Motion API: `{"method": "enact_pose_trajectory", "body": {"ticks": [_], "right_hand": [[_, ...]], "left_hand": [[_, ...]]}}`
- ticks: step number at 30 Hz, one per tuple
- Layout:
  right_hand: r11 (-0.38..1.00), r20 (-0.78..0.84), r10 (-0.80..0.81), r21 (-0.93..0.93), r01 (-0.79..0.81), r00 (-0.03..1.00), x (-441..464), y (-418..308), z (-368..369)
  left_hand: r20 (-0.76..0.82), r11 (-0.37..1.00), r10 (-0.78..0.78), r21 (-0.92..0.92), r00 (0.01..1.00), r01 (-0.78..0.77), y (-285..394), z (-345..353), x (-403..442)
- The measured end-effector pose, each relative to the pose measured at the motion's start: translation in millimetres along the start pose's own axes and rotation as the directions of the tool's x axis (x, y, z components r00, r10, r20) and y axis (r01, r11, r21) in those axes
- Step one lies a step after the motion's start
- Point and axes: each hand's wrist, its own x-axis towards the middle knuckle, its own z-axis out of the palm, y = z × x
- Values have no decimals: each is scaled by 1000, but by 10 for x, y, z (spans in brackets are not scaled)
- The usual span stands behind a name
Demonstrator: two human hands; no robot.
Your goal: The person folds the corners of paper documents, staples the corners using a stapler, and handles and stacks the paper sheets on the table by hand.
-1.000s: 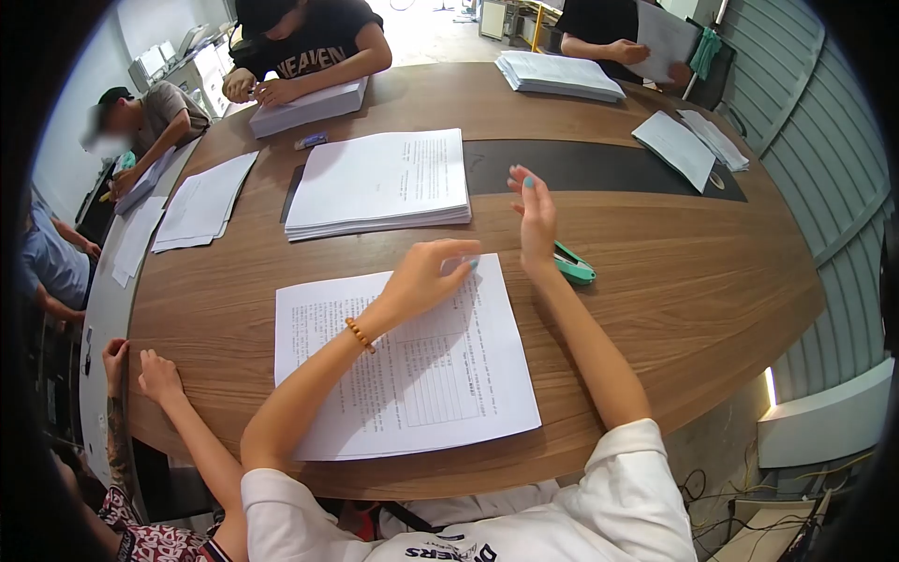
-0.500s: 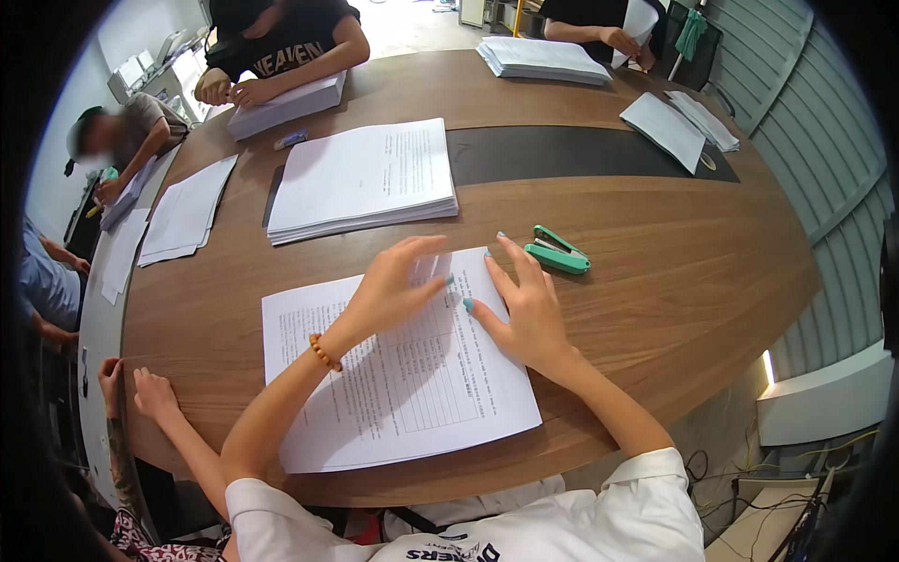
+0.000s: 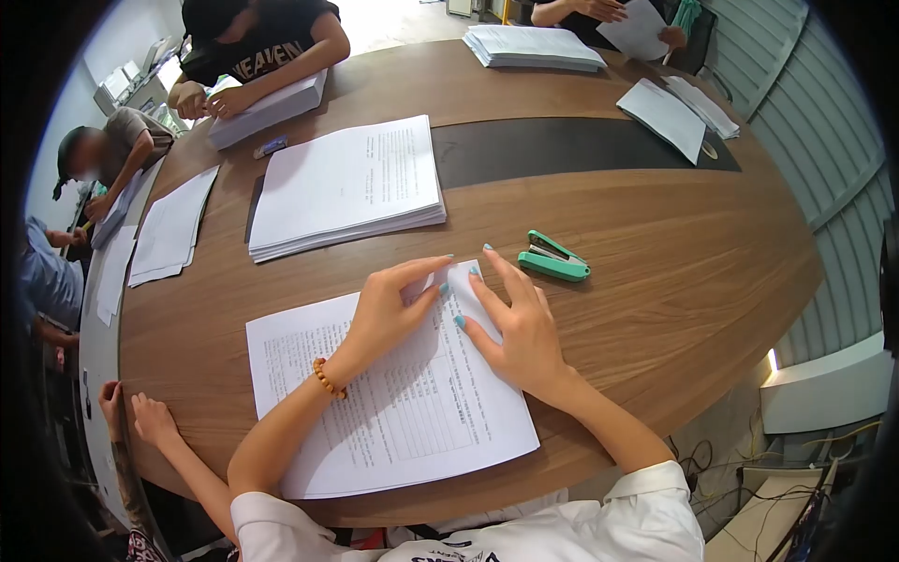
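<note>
Printed sheets (image 3: pixel 412 421) with text and a ruled table lie in front of me at the table's near edge. My left hand (image 3: pixel 398 304), a beaded bracelet at its wrist, is over their upper part, thumb and forefinger apart near the top right corner. On the right edge of the sheets rests my right hand (image 3: pixel 520 337), its fingers spread and pointing away from me. Neither hand visibly grips anything. A green stapler (image 3: pixel 554 258) lies on the table just beyond my right hand, touched by neither hand.
A thick paper stack (image 3: pixel 346 192) lies ahead, with more papers (image 3: pixel 178 225) to its left. Another stack (image 3: pixel 534 47) and loose sheets (image 3: pixel 665 117) are on the far side. Several people sit around the wooden table (image 3: pixel 693 253); a neighbour's hand (image 3: pixel 154 417) rests at left.
My left hand has come down onto the sheets near their top corner. My right hand stays at the right edge. Across the table, a person's sheet has swung out to the right.
</note>
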Motion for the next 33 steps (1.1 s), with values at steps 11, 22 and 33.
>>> {"method": "enact_pose_trajectory", "body": {"ticks": [11,22,33], "right_hand": [[991,-20,97,99,-95,995,-4,0,23],[991,4,47,128,-47,999,0,-4,14],[993,3,71,92,-71,997,6,-2,1]], "left_hand": [[-22,975,54,-214,998,-58,-45,-48,1],[-128,990,121,-51,984,-128,-39,-32,-27],[-130,990,114,-69,985,-124,-5,-22,-35]]}}
